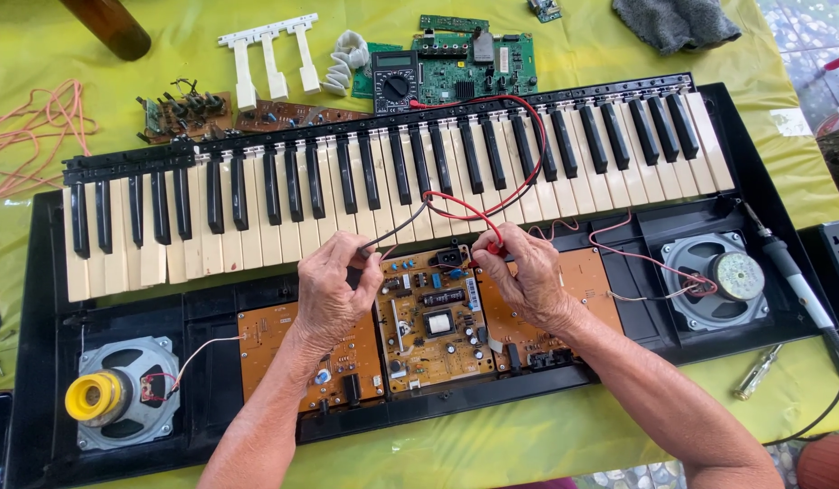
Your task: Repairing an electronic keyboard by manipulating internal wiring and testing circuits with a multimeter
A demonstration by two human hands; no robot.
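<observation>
Head view — left hand [333, 285] pinches the black probe [383, 237], right hand [524, 272] the red probe [494, 246], over the fragile circuit board [435, 321] — light, stiff tools best held by their insulated shafts.

Keyboard [392, 181] on yellow-clothed table [528, 435]

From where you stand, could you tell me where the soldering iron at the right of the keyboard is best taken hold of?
Take the soldering iron by its pale handle, coming from above on the right. It lies flat and slanted, metal tip toward the keys, cord trailing toward the table edge; the handle's long straight middle lies bare there.
</observation>
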